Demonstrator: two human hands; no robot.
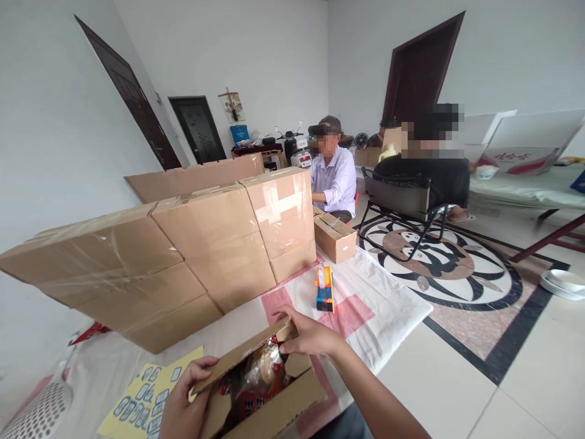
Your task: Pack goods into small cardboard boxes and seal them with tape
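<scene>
An open cardboard box (pixel 292 405) sits before me at the table's near edge. Inside it lie red packets with crinkled clear wrapping (pixel 264 373); their kind is hard to make out. My left hand (pixel 189 390) grips the box at its left end, thumb and fingers on the far flap. At the far right corner, my right hand (pixel 307 334) holds the flap, its fingers over the edge and its thumb inside. Beyond the box, an orange and blue tape dispenser (pixel 325 291) rests on the cloth. A yellow sheet of printed labels (pixel 150 393) lies to the left, beside my left hand.
A wall of taped cartons (pixel 214 238) stands across the table's far side. A smaller long carton (pixel 336 236) sits at its right end. One co-worker (pixel 333 177) sits behind it; another person (pixel 425 171) sits in a black chair. A white perforated chair (pixel 41 405) is at left.
</scene>
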